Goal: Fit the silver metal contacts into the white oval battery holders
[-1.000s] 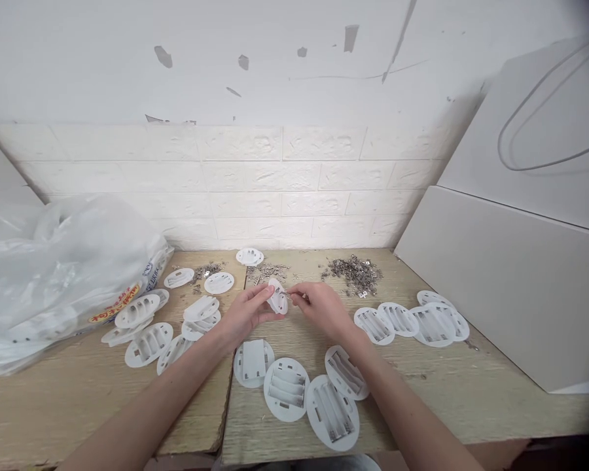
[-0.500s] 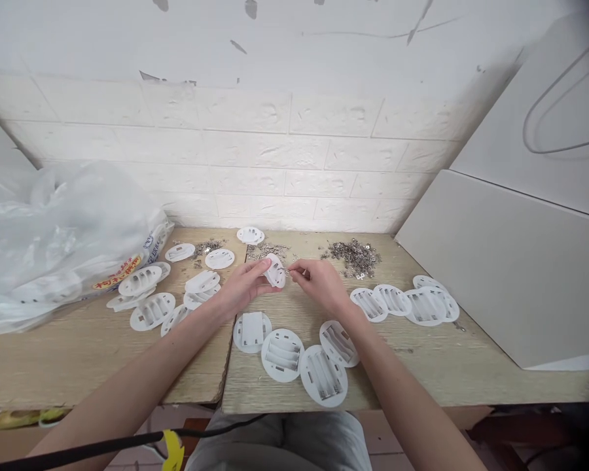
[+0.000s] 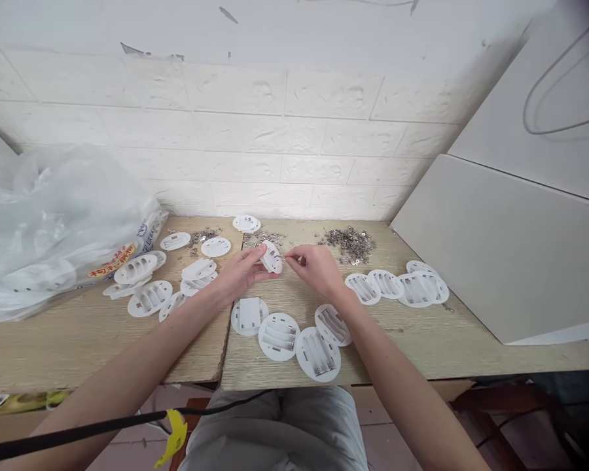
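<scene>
My left hand [image 3: 243, 269] grips a round white plastic battery holder [image 3: 273, 259] by its edge, tilted up above the table, with its slotted side turned to the right. The fingertips of my right hand [image 3: 318, 267] are pinched on a small thin metal piece [image 3: 283, 256], whose tip reaches the holder's face. Its exact shape is too small to make out. Below my hands lie several similar battery holders [image 3: 279, 336] with long battery slots. Behind my right hand is a heap of small metal contacts [image 3: 352, 244].
More white holders [image 3: 417, 289] overlap on the right near a grey panel [image 3: 500, 248]. On the left, several holders [image 3: 150, 298] lie beside a clear plastic bag [image 3: 69, 216]. A white brick-patterned wall [image 3: 235, 137] closes off the back. A black cable [image 3: 103, 425] crosses low at the front.
The whole view has shifted slightly, with the table higher in the picture. My right fingertips and the metal piece have come closer to the holder, now meeting its face.
</scene>
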Tool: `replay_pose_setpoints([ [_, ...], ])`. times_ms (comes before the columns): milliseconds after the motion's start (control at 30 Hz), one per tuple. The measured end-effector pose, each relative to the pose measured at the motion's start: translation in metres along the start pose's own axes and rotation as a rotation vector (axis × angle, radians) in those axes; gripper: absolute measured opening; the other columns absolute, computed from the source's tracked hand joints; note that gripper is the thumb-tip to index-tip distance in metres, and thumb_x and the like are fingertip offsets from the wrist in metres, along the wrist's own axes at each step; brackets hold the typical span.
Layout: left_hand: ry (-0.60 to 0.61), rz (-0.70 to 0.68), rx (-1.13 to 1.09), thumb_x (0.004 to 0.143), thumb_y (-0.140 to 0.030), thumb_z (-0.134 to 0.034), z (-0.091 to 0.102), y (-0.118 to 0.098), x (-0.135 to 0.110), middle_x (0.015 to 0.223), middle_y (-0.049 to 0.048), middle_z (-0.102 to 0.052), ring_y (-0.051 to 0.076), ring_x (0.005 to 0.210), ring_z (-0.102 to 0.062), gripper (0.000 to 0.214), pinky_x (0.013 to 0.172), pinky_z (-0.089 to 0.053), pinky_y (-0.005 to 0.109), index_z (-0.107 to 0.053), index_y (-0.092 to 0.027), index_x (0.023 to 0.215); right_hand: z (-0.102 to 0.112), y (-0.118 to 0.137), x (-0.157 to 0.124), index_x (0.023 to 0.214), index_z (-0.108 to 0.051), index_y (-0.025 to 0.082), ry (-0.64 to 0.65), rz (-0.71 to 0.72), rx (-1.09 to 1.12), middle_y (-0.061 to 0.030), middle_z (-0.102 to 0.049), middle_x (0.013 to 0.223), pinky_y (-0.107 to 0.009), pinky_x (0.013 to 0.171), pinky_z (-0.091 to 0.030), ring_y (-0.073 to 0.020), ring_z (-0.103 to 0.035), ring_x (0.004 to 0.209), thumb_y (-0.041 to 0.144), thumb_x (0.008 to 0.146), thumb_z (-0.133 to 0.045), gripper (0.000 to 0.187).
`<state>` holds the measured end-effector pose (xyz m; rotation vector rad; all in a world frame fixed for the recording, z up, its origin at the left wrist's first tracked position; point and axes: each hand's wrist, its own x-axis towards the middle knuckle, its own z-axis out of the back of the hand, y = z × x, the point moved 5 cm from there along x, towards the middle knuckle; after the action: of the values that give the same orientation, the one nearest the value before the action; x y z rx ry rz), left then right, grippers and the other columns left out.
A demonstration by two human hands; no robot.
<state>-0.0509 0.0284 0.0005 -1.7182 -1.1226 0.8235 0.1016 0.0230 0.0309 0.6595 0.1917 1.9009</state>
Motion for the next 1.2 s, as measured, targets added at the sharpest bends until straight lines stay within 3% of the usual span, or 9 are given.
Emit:
replay_pose_setpoints([
  [533,-0.006,-0.018,0.044,0.076,-0.041,-0.07,0.002,0.006,0.003,0.084,0.0088,-0.068,0.017,0.082,-0.064,0.032,0.09,-0.054,0.044,-0.068,-0.01,0.084,-0.007,0.01,-0.003,0.092,-0.071,0.021,0.048,-0.015,-0.335,-0.0058,-0.069,0.088,-0.027,0.056,-0.029,-0.0178,-0.061,0.075,0.025,0.093,-0.041,0.03],
  [967,0.019,0.014,0.048,0.075,-0.041,-0.071,0.001,0.01,0.005,0.085,0.0085,-0.068,0.017,0.081,-0.063,0.032,0.089,-0.054,0.042,-0.069,-0.009,0.082,-0.007,0.014,-0.004,0.086,-0.07,0.019,0.092,-0.01,-0.319,-0.0063,-0.07,0.087,-0.026,0.056,-0.029,-0.0169,-0.061,0.074,0.023,0.09,-0.043,0.028],
  [1200,0.005,0.008,0.016,0.08,-0.04,-0.066,0.005,0.008,0.005,0.092,0.0129,-0.07,0.02,0.087,-0.066,0.033,0.093,-0.052,0.045,-0.068,-0.009,0.09,0.004,0.003,-0.002,0.088,-0.071,0.019,0.007,-0.056,-0.164,-0.0046,-0.072,0.084,-0.026,0.064,-0.038,-0.0168,-0.062,0.075,0.023,0.088,-0.047,0.024],
])
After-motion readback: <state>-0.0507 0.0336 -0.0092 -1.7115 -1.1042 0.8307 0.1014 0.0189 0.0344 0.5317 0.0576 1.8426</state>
